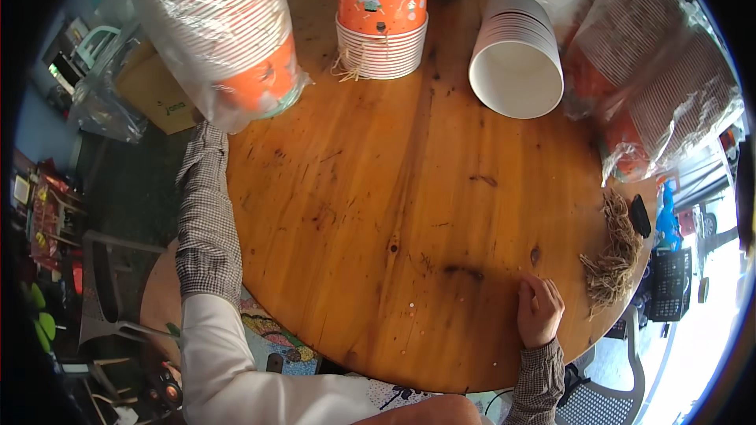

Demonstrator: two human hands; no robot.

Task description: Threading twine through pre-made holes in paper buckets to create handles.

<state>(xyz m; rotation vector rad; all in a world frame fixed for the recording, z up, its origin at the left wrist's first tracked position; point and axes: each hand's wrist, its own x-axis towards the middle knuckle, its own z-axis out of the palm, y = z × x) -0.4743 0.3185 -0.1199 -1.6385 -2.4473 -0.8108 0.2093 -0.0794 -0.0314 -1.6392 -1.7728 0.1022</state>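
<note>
My left sleeve point(206, 212) runs up past the left rim of the round wooden table point(378, 212) and ends under a plastic-wrapped stack of striped orange paper cups point(224, 31), held up off the table edge. My left hand is hidden behind that wrap. My right hand point(539, 311) rests on the table near the front right edge with its fingers curled in; nothing shows in it. A bundle of brown raffia strands point(613, 256) lies just to its right.
At the table's far side stands an upside-down stack of orange printed cups point(383, 20) on some loose strands. A stack of white cups point(517, 63) lies on its side. More wrapped cup stacks point(654, 79) crowd the right. A cardboard box point(157, 94) and a chair point(110, 283) stand at left.
</note>
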